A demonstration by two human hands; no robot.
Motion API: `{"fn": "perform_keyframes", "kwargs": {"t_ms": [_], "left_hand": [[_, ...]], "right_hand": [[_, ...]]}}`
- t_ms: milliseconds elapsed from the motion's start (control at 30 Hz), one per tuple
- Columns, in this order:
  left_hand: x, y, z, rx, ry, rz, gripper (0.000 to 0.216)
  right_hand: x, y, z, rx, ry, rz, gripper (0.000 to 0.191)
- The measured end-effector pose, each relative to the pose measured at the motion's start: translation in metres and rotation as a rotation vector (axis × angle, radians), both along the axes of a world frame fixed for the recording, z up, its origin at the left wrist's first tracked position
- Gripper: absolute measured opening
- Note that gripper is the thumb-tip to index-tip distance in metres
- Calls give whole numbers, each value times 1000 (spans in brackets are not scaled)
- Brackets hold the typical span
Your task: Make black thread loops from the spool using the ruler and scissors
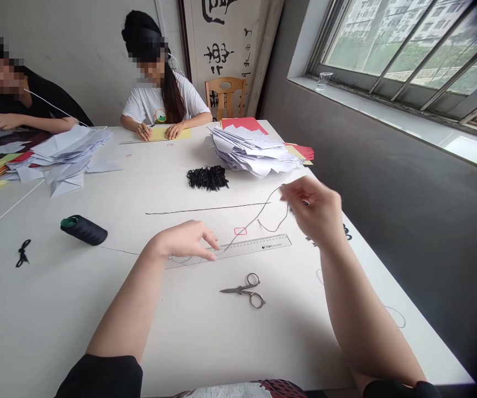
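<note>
My left hand (188, 240) rests on the white table (56, 309), its fingertips pressing one end of a thin dark thread (250, 224) down on a clear plastic ruler (258, 245). My right hand (315, 210) is raised above the table to the right, fingers pinched on the other part of the thread, which runs slack up from the ruler. Small silver scissors (246, 289) lie just in front of the ruler. A long straight thread (205, 209) lies on the table beyond it.
A black thread spool (84, 229) lies at left, with small black scissors (22, 253) nearby. A pile of black cut threads (207, 177) and stacks of white folded paper (255, 152) sit farther back. Two people work at the far end. A window wall runs along the right.
</note>
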State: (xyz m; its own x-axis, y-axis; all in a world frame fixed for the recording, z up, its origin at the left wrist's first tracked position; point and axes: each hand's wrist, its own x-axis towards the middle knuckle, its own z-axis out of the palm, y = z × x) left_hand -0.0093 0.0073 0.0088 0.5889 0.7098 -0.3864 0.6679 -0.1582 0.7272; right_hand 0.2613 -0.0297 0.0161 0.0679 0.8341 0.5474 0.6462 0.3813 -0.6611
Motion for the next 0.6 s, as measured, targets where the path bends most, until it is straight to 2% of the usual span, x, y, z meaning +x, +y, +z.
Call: {"fn": "perform_keyframes", "kwargs": {"t_ms": [67,133,233,333,400,500,600], "left_hand": [[3,-3,-1,68,37,46,48],[14,-8,-3,174,-106,143,52],[34,-17,-7,184,-373,195,41],[47,-21,-14,0,-535,200,32],[51,-21,-18,-93,-569,229,31],[51,-19,-18,-146,-542,272,28],[49,-19,-15,-215,-533,251,26]], "right_hand": [[-2,-5,3,-104,-288,210,17],[-7,-9,3,-155,-448,349,19],[-16,-12,0,-162,-502,389,22],[-21,-13,-2,-162,-501,418,21],[-21,-13,-2,-157,-486,426,21],[-20,-13,-2,-152,-456,435,20],[-18,-10,-3,-155,-430,377,20]]}}
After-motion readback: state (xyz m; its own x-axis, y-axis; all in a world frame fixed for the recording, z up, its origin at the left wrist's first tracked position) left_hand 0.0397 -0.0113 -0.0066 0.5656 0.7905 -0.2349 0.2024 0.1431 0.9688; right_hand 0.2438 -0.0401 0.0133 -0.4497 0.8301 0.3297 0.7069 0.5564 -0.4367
